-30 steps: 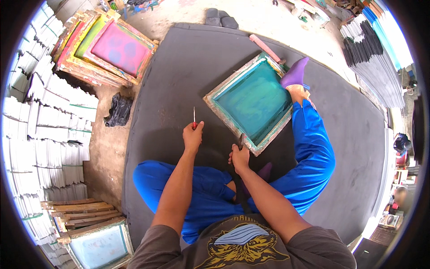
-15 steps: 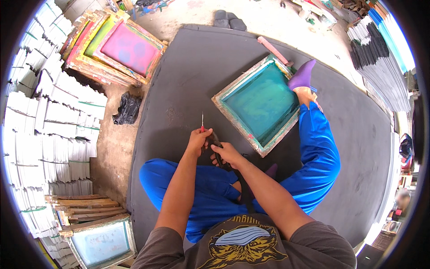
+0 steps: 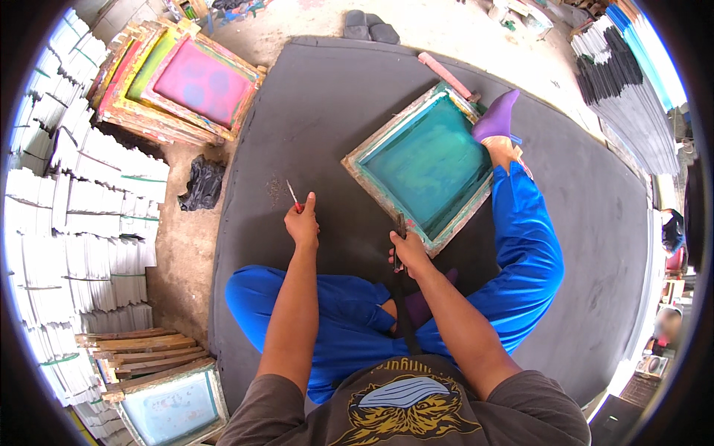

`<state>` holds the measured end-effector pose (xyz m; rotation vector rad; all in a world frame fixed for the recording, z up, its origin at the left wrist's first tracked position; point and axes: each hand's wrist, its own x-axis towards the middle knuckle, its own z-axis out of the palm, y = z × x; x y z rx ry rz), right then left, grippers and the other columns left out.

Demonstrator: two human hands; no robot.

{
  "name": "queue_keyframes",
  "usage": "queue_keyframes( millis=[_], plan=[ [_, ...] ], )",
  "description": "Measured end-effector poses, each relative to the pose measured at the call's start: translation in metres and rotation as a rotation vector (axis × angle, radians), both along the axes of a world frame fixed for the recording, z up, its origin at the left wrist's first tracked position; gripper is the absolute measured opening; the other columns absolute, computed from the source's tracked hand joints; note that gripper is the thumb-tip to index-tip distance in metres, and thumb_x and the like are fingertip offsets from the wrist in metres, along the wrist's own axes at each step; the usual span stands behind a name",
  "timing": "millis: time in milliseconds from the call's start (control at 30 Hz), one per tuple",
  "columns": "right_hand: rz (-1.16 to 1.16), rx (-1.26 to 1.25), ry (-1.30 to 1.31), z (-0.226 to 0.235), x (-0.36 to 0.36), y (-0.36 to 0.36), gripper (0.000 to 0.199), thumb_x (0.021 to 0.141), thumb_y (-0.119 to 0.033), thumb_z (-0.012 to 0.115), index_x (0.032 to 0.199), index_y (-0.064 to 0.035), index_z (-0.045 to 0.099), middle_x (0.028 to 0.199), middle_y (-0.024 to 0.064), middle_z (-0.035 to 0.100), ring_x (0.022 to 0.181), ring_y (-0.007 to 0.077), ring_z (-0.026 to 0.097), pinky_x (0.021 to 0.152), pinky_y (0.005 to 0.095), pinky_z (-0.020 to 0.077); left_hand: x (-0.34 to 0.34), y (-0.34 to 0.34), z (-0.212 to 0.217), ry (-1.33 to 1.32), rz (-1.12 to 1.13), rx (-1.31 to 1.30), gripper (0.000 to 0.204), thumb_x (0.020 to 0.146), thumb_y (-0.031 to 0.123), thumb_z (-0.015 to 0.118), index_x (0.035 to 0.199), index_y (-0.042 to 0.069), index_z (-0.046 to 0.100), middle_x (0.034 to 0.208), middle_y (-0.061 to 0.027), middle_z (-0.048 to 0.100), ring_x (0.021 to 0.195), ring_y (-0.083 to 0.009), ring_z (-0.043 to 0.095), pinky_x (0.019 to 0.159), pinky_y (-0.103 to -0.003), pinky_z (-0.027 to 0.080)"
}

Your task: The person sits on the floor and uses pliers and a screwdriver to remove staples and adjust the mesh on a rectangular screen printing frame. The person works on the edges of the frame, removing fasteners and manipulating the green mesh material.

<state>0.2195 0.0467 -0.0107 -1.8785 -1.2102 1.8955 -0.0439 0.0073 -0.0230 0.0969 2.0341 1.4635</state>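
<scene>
The left hand (image 3: 302,225) curls its fingers round a red-handled tool (image 3: 298,206), thin tip pointing away, near specks (image 3: 274,191) on the mat (image 3: 335,97). The right hand's (image 3: 410,253) fingers grip a dark tool (image 3: 400,222) at the screen's (image 3: 420,163) near edge; whether the two touch, I cannot tell. The screen lies on the mat, a purple sock (image 3: 497,117) at its right, a pink roll (image 3: 446,77) at its far corner

We count one small red-handled tool (image 3: 298,206) and one dark tool (image 3: 401,223). We see one blue-green screen (image 3: 422,165), one pink roll (image 3: 444,74), two dark slippers (image 3: 357,25), two purple socks (image 3: 497,119) and one black bag (image 3: 202,183). We also find one pale blue screen (image 3: 171,405) and one pile of at least three bright frames (image 3: 204,82). The white bundles (image 3: 97,208) are too many for us to count.
</scene>
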Motion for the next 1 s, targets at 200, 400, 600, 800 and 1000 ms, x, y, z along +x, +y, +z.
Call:
queue_keyframes(
  millis=[200,400,600,800,1000],
  plan=[
    [0.12,0.066,-0.111,-0.01,-0.004,0.012,0.04,0.104,-0.032,0.061,0.119,0.0055,0.058,0.078,0.011,0.062,0.057,0.021,0.064,0.047,0.0363,0.0495,0.008,0.001,0.001,0.014,-0.047,0.037,0.047,0.09,0.042,0.083,0.074,0.007,0.055,0.059,-0.0001,0.05,0.041,-0.0094,0.045,0.036,-0.028,0.036],
    [0.197,0.144,-0.281,0.008,-0.021,0.01,0.033,0.102,-0.027,0.062,0.106,0.0056,0.06,0.069,0.0132,0.063,0.05,0.0234,0.064,0.044,0.0389,0.0485,0.01,0.0,0.001,-0.027,-0.072,0.048,0.045,0.091,0.042,0.082,0.079,0.006,0.058,0.063,-0.0002,0.052,0.042,-0.009,0.045,0.037,-0.027,0.036],
    [0.126,0.472,-0.468,-0.071,-0.018,-0.003,0.023,0.095,-0.018,0.061,0.105,0.0023,0.057,0.066,0.0128,0.062,0.049,0.0243,0.063,0.038,0.0406,0.0465,0.018,0.009,0.006,-0.029,-0.135,0.05,0.042,0.092,0.041,0.081,0.085,0.004,0.062,0.066,-0.0006,0.053,0.043,-0.0087,0.045,0.038,-0.026,0.036],
    [-0.315,0.046,0.154,-0.031,-0.051,-0.016,0.009,0.09,-0.008,0.059,0.098,-0.0066,0.056,0.069,0.0114,0.061,0.049,0.0251,0.06,0.042,0.0407,0.0494,0.025,0.008,0.006,-0.049,-0.162,0.076,0.04,0.093,0.036,0.079,0.08,0.003,0.062,0.062,-0.0006,0.053,0.042,-0.0088,0.046,0.038,-0.027,0.037],
    [-0.541,-0.223,0.753,-0.027,-0.049,-0.021,0.012,0.089,-0.004,0.06,0.097,-0.0108,0.055,0.073,0.012,0.062,0.058,0.0282,0.062,0.052,0.0462,0.0526,0.029,0.01,0.003,-0.118,-0.19,0.12,0.036,0.096,0.033,0.076,0.082,0.002,0.063,0.063,-0.0009,0.054,0.042,-0.0088,0.047,0.037,-0.027,0.037]
  ],
)
